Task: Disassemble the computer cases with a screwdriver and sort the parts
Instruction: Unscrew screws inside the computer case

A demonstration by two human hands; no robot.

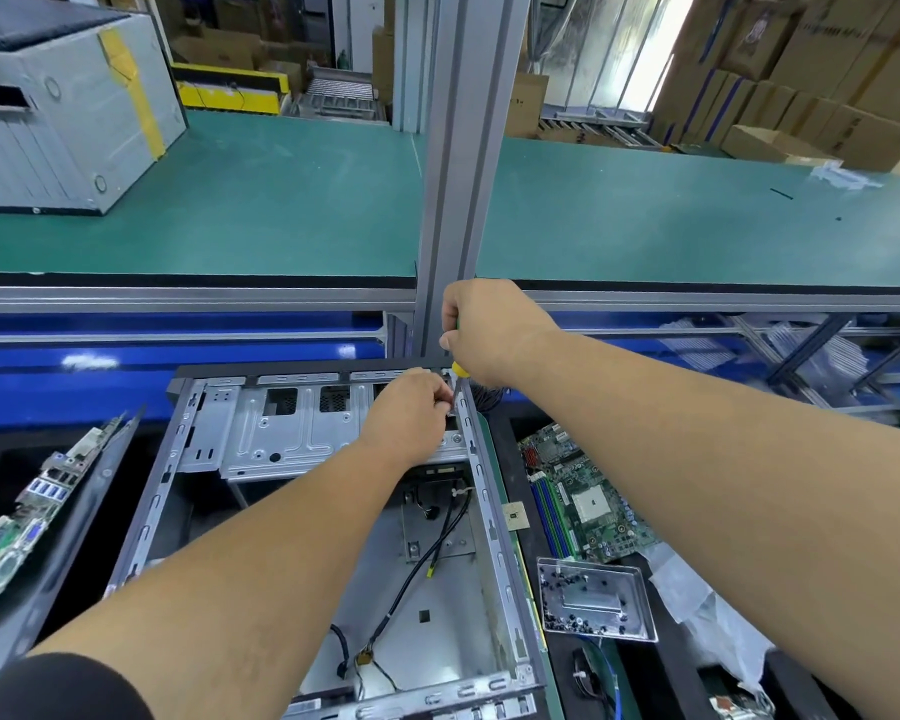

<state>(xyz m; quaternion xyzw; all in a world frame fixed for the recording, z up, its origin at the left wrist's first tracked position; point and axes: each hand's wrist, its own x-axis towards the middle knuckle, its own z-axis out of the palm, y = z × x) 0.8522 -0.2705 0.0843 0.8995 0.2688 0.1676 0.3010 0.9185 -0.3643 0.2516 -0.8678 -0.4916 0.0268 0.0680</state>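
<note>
Grey case: where the far upper left is reached, well beyond and left of both hands, a closed grey computer case [68,111] with yellow tape is seen lying on the green bench [281,200].
Left board: near the left forearm, at the lower left edge, a circuit board [27,517] with blue ports is seen tilted against a dark panel.
Open case: beneath both hands an opened computer case [333,511] is laid flat, its metal frame bare; black cables [437,543] are seen on its floor, just below the left hand.
Drive cage: a silver drive cage [281,433] is seen inside the far end of the case, just left of the left hand.
Left hand: the left hand [411,413] is held over the far right corner of the cage, its fingers curled and pinched at the metal beside the screwdriver shaft; what is pinched cannot be told.
Screwdriver: a screwdriver [457,367] with a yellow and green handle is held almost upright, its tip hidden at the case's far right corner, between the two hands.
Right hand: the right hand [489,330] is wrapped round the screwdriver handle, above and just right of the left hand.
Motherboard: a green motherboard [578,496] is laid flat below the right forearm, right of the case.
Screw tray: a clear plastic tray [593,600] with small dark screws is seen nearer than the motherboard, under the right forearm.
</note>
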